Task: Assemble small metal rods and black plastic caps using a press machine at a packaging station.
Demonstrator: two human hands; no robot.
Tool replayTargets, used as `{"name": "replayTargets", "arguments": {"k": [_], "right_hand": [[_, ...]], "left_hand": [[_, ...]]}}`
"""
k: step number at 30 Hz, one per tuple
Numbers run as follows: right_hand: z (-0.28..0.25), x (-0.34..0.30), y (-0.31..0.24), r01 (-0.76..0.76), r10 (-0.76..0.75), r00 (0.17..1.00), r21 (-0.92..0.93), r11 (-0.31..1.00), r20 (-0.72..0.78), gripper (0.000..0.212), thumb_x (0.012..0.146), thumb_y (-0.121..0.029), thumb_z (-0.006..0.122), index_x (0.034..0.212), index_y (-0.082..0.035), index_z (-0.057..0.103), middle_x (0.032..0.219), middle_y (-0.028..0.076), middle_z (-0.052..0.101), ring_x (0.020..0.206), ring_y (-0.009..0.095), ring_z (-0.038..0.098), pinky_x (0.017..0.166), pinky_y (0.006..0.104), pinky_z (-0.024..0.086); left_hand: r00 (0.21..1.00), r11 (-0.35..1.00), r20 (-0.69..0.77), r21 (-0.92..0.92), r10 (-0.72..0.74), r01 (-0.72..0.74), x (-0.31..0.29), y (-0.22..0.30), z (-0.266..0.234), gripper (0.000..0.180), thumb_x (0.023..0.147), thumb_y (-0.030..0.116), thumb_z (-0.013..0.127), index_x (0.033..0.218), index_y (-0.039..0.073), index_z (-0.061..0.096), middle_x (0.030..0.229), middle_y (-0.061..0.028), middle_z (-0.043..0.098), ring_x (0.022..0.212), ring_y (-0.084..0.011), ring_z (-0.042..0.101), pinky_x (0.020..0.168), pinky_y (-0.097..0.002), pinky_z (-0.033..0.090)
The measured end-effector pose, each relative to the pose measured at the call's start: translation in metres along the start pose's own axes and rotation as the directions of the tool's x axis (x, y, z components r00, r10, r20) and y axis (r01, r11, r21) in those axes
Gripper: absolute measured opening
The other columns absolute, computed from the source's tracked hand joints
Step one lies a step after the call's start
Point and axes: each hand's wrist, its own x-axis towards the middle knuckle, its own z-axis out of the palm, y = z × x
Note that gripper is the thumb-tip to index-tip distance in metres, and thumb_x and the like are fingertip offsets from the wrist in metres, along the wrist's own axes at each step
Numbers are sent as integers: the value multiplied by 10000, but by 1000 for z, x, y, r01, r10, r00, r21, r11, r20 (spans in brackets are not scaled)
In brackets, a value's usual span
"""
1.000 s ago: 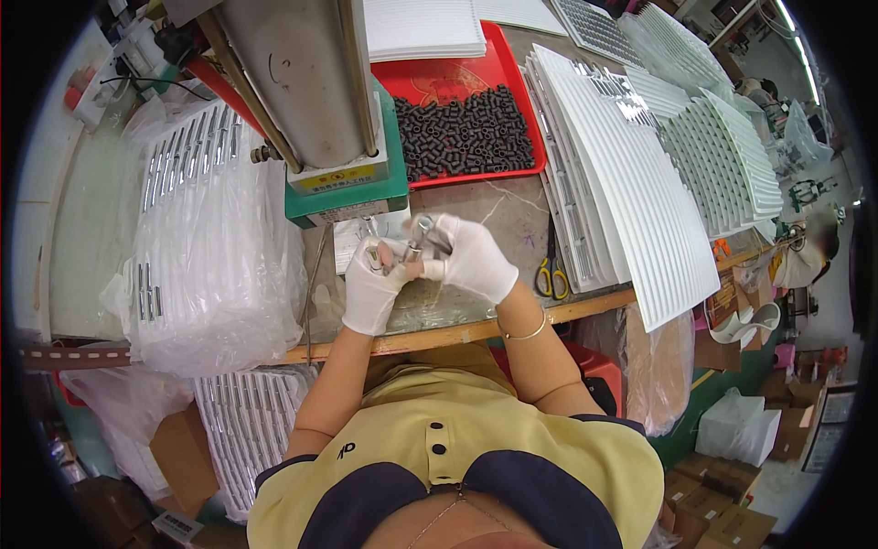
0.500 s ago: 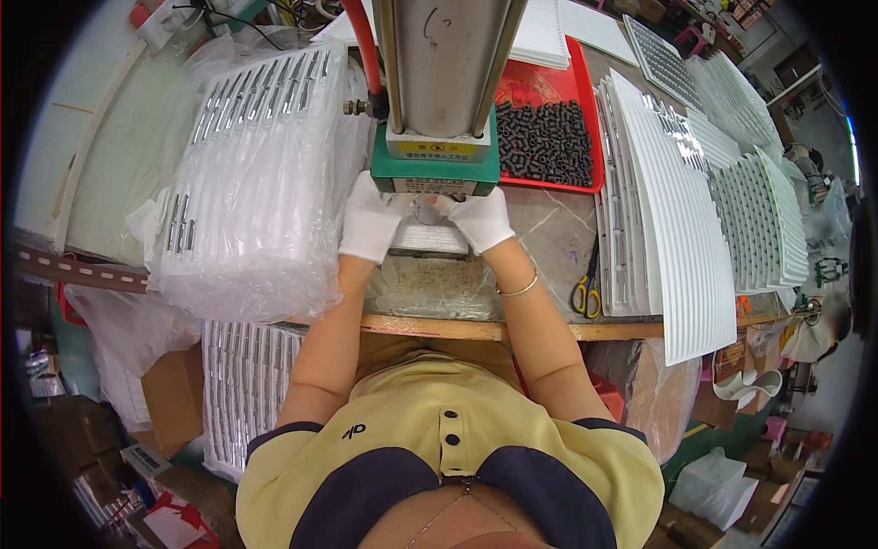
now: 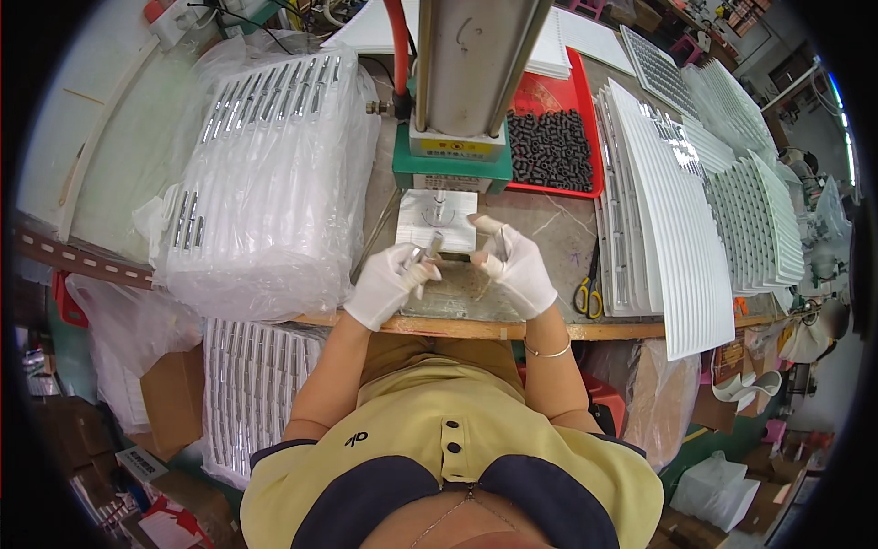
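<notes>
Head view, left hand: the left hand (image 3: 389, 279) pinches the tube between thumb and fingers, over the front of the bench (image 3: 558, 220).
Tube: the tube (image 3: 434, 244), short and shiny, tilts upward from the left hand, just in front of the block and apart from the right hand.
Right hand: the right hand (image 3: 519, 274) has thumb and forefinger parted, facing the left hand across a small gap; whether anything lies deeper in its palm cannot be told.
Gloves: both hands wear white gloves (image 3: 373, 297) that leave some fingertips bare; a bangle (image 3: 549, 354) circles the right wrist.
Press: the press (image 3: 453, 171) stands beyond the hands, with a green base, a grey cylinder and a red hose (image 3: 398, 46) at its left.
Block: the pale block (image 3: 416, 233) lies under the press, a slim upright part near its middle.
Red tray: the red tray (image 3: 587, 137), right of the press, holds a heap of black sleeves (image 3: 553, 151).
Scissors: the yellow-handled scissors (image 3: 588, 295) lie right of the right hand, beside the white sheets (image 3: 677, 247).
Wrapped stack: the wrapped stack (image 3: 265, 197), in clear plastic, stands left of the press, with silvery rods (image 3: 274, 91) showing on top.
</notes>
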Motion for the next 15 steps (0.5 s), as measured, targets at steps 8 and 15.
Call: {"name": "replayTargets", "arguments": {"k": [8,15], "right_hand": [[13,-15,-8,12,-22,987,-62,998,-157,171,796,-108,667,893,28,627,796,77,633,684,75,537,621,243,455],[-12,-24,-6,-124,195,980,606,785,-52,306,895,-237,574,1075,9,541,885,20,596,740,81,556,602,214,470]], "left_hand": [[927,817,-109,516,360,-257,3,-11,51,282,691,189,764,692,32,529,593,-52,521,523,-128,461,497,-294,399],[962,911,-93,356,257,-209,2,-9,54,231,748,212,717,738,25,580,610,-21,539,519,-96,477,476,-265,382]]}}
